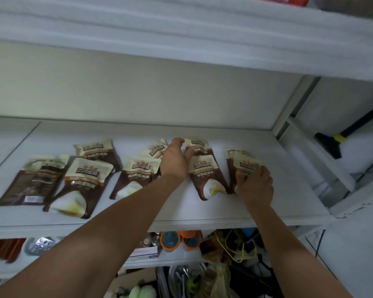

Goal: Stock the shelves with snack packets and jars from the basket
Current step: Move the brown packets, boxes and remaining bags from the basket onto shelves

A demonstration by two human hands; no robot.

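Brown packets [80,186] flat on shelf [181,214] (hands [254,183] among them)

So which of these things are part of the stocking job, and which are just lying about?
Job: packets on the shelf; left hand reaching among them; right hand gripping the end packet.
Lying about: shoes and yellow cord below the shelf; black tool at the right.

A black tool [329,145] with a yellow band leans at the far right; low down, 2 orange-and-blue items [170,240] sit beside a tangled yellow cord [241,248]
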